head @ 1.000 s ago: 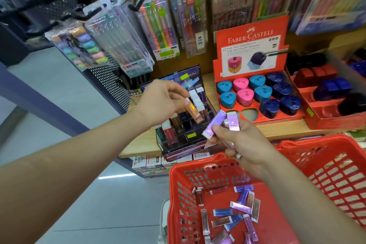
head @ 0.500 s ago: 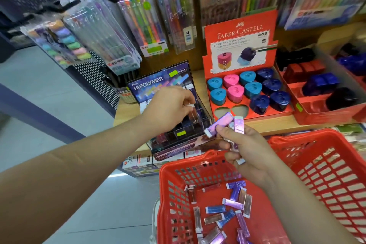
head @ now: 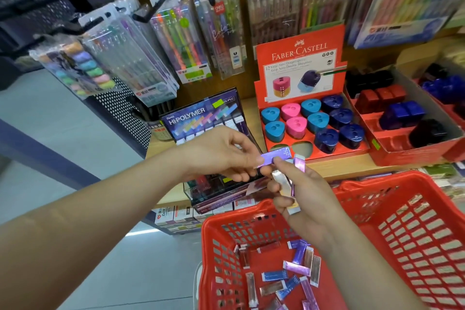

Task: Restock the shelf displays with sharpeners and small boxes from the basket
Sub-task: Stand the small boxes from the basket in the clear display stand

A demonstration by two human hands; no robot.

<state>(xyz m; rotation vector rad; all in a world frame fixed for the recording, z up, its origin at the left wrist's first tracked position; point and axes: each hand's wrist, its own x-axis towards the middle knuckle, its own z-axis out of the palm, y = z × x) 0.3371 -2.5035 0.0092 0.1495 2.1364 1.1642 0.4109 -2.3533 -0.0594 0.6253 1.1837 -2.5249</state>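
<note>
— Now, largest item first?
— Item 1: shelf [head: 334, 166], wooden, running beyond the fingers and off to either side of them. Pen packs [head: 181, 40] hang above it, high over the fingers.
— Next?
— Item 2: basket [head: 402, 234], red plastic lattice, below the fingers, extending right. Contents: loose small boxes [head: 297, 267], purple, blue and silver, scattered flat on its floor under the right wrist.
— Displays?
— Item 3: Faber-Castell display [head: 299, 58], red card, standing on the shelf beyond and right of the fingers. Its wells hold sharpeners [head: 318, 121] in light blue, pink and dark blue.
— Item 4: second tray [head: 402, 153], red, further right of the fingers, holding red, blue and black blocks. Type too blurred to tell.
— Item 5: Hi-Polymer case [head: 201, 113], dark, directly behind the left fingers and partly hidden by them.
— Hands?
— Item 6: left hand [head: 216, 156], fingers pinching the near end of the purple box [head: 275, 156], which lies level between the two hands, above the basket and in front of the shelf edge.
— Item 7: right hand [head: 309, 199], fingers curled around a bundle of boxes [head: 281, 181], silver and purple, held roughly upright. One fingertip meets the purple box's far end; whether it grips that too, cannot tell.
</note>
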